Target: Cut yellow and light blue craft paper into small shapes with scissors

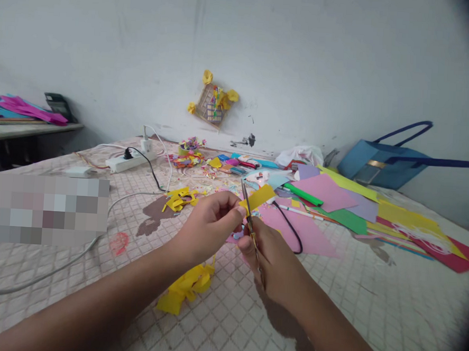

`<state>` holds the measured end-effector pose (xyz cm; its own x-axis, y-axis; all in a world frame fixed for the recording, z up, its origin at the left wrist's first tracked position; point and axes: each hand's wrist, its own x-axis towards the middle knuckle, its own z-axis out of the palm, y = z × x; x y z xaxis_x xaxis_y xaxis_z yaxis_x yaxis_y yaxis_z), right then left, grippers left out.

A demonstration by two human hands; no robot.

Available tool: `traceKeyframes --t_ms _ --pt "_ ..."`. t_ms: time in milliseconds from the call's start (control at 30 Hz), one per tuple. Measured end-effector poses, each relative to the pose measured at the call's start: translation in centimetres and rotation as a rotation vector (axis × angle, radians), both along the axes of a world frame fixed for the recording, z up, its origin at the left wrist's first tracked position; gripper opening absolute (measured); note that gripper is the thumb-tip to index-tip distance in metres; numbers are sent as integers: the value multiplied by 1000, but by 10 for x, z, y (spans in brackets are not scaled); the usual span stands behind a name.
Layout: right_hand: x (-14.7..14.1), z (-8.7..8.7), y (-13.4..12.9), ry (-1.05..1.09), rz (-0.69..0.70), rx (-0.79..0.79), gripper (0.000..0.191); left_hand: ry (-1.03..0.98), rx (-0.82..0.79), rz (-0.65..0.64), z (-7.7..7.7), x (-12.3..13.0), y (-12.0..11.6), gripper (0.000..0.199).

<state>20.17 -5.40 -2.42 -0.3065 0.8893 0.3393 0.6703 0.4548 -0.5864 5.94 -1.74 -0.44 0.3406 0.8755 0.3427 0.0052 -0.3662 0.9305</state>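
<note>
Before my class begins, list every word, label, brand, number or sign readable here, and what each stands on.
No text can be read.
Glue gun: any marking is too small to read.
Blue bag: its pale patch shows no legible lettering.
Power strip: any print is too blurred.

A flat yellow paper strip (262, 197) is pinched by the left hand (210, 224), and slim metal scissors (249, 216) are held across it by the right hand (274, 258). Below, crumpled yellow paper scraps (188, 286) are strewn on a pale, diamond-patterned cloth (362, 323).
</note>
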Motion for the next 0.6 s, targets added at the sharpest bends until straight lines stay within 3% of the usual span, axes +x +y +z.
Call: traceKeyframes --t_ms 367,600 --pt "0 -1 0 -6 -10 9 53 -214 -193 -65 -2 5 -4 11" --pt "2 -2 0 -28 -37 -8 52 -141 -131 -52 0 2 -3 13"
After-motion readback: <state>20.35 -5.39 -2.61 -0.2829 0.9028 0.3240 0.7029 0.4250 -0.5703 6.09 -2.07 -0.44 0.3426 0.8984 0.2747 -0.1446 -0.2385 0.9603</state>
